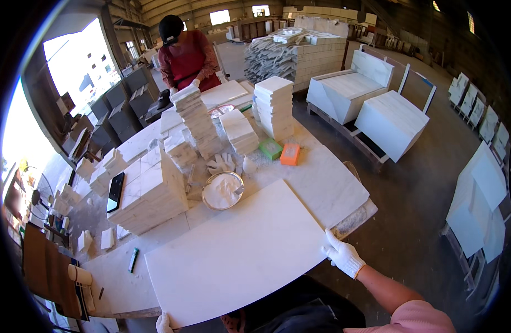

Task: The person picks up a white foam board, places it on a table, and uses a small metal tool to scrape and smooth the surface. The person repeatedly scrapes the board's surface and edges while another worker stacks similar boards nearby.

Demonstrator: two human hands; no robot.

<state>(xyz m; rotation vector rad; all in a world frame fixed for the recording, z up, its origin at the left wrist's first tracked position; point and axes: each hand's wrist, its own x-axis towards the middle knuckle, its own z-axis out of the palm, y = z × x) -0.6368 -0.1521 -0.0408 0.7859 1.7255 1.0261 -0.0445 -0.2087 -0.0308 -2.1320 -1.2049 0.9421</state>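
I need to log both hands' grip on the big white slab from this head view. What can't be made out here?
- Left hand: cut off by the lower picture edge; only gloved fingertips show at the white slab corner, so the grip is unreadable.
- Right hand: the glove lies at the slab's right edge; fingers beneath are hidden by the slab.
- Metal bowl: white contents too small to identify.

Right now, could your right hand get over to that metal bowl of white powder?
Probably yes, but not while it grips. The right hand holds the edge of the big white slab, as does the left hand. The metal bowl sits just beyond the slab's far edge, with nothing standing between.
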